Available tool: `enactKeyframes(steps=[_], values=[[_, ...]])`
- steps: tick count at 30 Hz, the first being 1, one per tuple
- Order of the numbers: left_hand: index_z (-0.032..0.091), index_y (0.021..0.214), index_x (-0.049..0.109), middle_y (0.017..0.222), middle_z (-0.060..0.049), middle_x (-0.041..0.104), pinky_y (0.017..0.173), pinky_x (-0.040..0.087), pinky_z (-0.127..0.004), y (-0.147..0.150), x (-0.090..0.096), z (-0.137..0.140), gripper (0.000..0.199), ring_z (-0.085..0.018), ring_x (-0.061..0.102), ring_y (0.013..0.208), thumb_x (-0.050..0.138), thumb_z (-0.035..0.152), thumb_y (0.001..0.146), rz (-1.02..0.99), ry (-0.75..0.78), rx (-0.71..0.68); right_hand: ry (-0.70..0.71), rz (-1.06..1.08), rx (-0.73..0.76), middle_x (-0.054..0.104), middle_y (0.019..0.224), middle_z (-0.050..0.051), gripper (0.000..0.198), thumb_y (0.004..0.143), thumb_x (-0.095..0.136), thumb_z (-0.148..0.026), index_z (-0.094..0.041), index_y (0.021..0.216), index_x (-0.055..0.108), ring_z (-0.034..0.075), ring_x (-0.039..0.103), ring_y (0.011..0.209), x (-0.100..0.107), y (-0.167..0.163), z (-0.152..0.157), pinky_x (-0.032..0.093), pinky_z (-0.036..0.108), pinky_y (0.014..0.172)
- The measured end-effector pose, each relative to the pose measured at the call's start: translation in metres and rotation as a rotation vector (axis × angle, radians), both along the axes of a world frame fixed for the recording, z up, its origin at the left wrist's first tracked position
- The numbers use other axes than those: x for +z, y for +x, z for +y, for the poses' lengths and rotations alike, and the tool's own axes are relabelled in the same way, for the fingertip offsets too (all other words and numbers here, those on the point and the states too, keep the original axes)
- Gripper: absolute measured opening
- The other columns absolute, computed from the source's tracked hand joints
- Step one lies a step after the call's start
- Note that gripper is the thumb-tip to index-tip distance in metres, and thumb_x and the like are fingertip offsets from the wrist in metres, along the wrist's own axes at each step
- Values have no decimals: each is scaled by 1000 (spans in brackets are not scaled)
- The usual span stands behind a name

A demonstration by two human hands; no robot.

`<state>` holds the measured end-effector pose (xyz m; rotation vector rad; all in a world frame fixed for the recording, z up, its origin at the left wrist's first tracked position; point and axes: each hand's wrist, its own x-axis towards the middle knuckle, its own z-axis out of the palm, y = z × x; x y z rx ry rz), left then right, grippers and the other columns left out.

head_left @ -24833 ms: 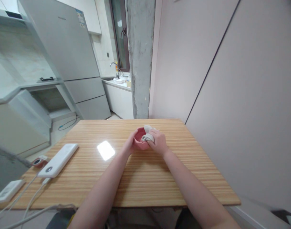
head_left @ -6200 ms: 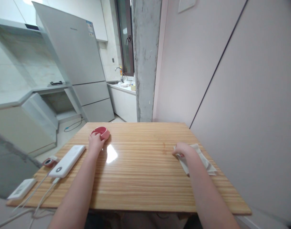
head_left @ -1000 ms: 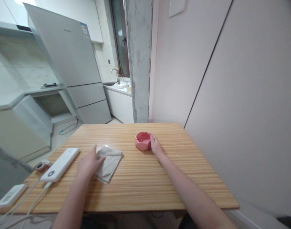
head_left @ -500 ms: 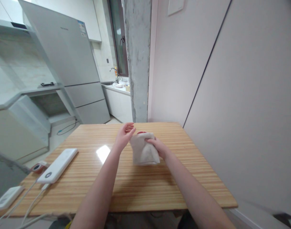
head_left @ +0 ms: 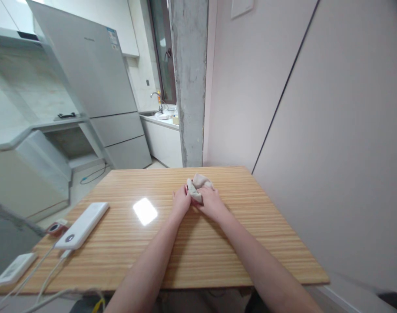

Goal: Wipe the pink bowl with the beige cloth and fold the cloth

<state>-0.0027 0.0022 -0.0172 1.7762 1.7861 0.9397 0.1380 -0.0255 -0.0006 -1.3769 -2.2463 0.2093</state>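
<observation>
A light grey-beige cloth (head_left: 203, 180) is bunched up over the far middle part of the wooden table. My right hand (head_left: 211, 203) is closed on it, fingers pressing into its folds. Close beside, my left hand (head_left: 182, 201) curls round the near left side of a red object (head_left: 186, 188). Only small red bits of that object show between the fingers and the cloth, so its kind cannot be made out. Both hands are low over the tabletop, almost touching each other.
On the table (head_left: 146, 265), a white power bank (head_left: 83, 226) with cables lies at left, beside a reddish-brown roll (head_left: 57, 228) and a small white box (head_left: 15, 268). Beyond stand a grey pillar (head_left: 192, 87) and a fridge (head_left: 84, 65); a pale wall (head_left: 309, 143) rises at right.
The cloth hung spread from my right hand and is now bunched over the red object. My left hand, previously apart with open fingers, has come in and closed beside it.
</observation>
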Motion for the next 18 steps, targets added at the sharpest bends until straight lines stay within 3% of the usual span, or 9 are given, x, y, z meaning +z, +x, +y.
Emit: enactKeyframes(steps=[3, 7, 10, 12, 15, 18], values=[[22, 107, 64, 108, -10, 70, 110, 21, -54, -1, -3, 3, 30, -27, 59, 110, 43, 34, 90, -152, 17, -42, -46, -91, -57, 67, 101, 12, 24, 80, 64, -34, -17, 96, 67, 26, 57, 100, 0, 2, 5, 41, 37, 87], [17, 110, 59, 104, -11, 70, 95, 45, -38, 12, -8, 3, 32, -22, 64, 100, 55, 35, 85, -665, 22, -43, -125, -93, -97, 66, 98, 10, 28, 77, 67, -42, -20, 95, 69, 23, 60, 87, 3, 7, 8, 44, 31, 74], [21, 127, 46, 111, -9, 67, 84, 51, -31, 33, -6, -5, 52, -18, 65, 95, 62, 40, 81, -1109, -41, -28, -27, 26, -202, 65, 100, 11, 26, 82, 62, -38, -18, 98, 67, 23, 58, 91, 1, 2, 3, 45, 31, 77], [23, 130, 42, 115, -8, 65, 81, 52, -28, 42, -5, -9, 58, -17, 66, 95, 64, 41, 79, -1282, -53, -77, 53, 120, -225, 64, 99, 12, 20, 85, 57, -29, -17, 97, 65, 23, 57, 93, -3, -6, 0, 45, 32, 81], [19, 123, 47, 113, -10, 65, 83, 52, -28, 37, -3, -8, 57, -18, 65, 97, 69, 40, 75, -1241, 16, -34, 76, 250, -86, 63, 104, 12, 25, 84, 52, -15, -16, 106, 63, 21, 56, 99, -11, -14, 0, 46, 32, 88], [16, 111, 54, 106, -12, 66, 80, 52, -29, 13, 2, 1, 52, -21, 64, 95, 72, 43, 71, -961, 76, 92, 80, 280, 124, 61, 115, 11, 38, 82, 53, -9, -16, 118, 58, 20, 54, 109, -12, -9, 7, 44, 31, 94]])
